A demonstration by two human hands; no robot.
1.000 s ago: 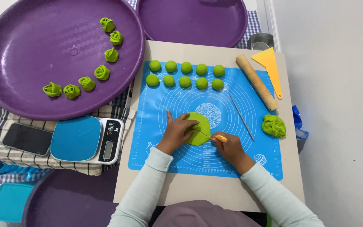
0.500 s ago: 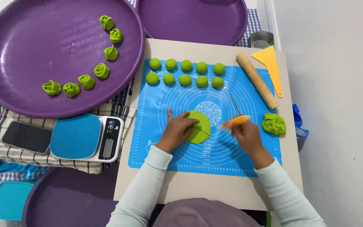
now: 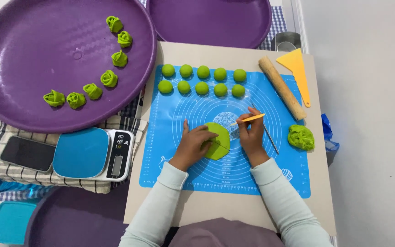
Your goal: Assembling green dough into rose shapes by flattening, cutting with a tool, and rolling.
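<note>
Left hand (image 3: 193, 145) lies flat, pinning the flattened green dough disc (image 3: 218, 140); right hand (image 3: 251, 132) pinches a thin orange-handled cutter (image 3: 248, 119). Judged step: scoring the disc; blade needs steadying.

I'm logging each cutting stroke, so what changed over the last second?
The right hand with its orange tool swung out to the right, then came back to the upper right edge of the green dough disc; the tool's grip never changed. The left hand stayed pressed on the disc. The dough balls, rolling pin and scraper stayed put.
</note>
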